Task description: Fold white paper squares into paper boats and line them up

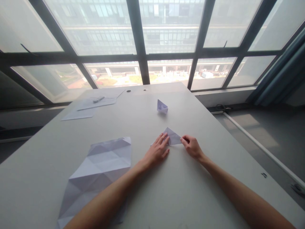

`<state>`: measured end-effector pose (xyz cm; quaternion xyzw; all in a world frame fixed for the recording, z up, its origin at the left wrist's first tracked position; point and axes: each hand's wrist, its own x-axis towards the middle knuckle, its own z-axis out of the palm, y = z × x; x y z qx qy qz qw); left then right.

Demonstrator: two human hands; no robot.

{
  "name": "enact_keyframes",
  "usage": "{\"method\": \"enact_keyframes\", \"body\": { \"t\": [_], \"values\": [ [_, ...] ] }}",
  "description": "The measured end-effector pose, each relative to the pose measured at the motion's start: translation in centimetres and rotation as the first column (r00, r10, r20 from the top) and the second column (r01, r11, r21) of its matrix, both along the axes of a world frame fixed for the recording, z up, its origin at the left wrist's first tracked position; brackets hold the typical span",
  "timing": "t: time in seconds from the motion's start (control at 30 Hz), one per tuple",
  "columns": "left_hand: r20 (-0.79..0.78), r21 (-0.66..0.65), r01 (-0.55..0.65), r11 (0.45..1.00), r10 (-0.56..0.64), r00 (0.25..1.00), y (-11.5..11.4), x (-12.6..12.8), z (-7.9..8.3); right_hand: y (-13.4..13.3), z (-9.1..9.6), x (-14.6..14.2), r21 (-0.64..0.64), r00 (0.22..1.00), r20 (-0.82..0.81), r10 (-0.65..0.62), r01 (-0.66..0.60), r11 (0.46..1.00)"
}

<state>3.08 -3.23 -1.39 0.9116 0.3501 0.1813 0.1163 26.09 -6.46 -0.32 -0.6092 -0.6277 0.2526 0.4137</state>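
In the head view, the left hand [158,149] lies flat, fingers stretched out, pressing on the left part of a folded paper triangle [175,138], and there's the right hand [192,147], pinching its right corner between thumb and fingers! That triangle sits mid-bench [45,156], point away from the person. Just beyond stands a small folded paper shape [162,107], boat-like; whether it holds anything, I cannot tell. Over to the left, a large creased sheet [97,170] runs partly under the left forearm; farther off, flat sheets [79,114] carry a slim pale object [98,99].
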Motion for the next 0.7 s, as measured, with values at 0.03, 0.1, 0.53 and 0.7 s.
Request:
{"method": "enact_keyframes", "body": {
  "t": [0.03, 0.1, 0.53, 0.7],
  "values": [
    [-0.003, -0.001, -0.004, 1.000, 0.004, 1.000, 0.0, 0.0, 0.0, 0.0, 0.0, 0.0, -0.004, 0.999, 0.034, -0.008, 0.009, 1.000],
    [-0.015, 0.001, -0.007, 1.000, 0.007, 1.000, -0.1, 0.0, 0.2, 0.0, 0.0, -0.1, 0.005, 0.988, 0.147, -0.040, 0.040, 0.999],
    [-0.120, 0.068, 0.039, 0.997, -0.031, 0.992, -0.1, 0.1, 0.3, -0.3, 0.7, -0.6, -0.111, 0.762, 0.647, -0.009, 0.107, 0.988],
    [-0.131, 0.060, 0.025, 0.998, -0.017, 0.991, -0.2, 0.2, 0.5, -0.7, 1.4, 0.0, -0.099, 0.636, 0.769, -0.062, 0.214, 0.972]
  ]
}}
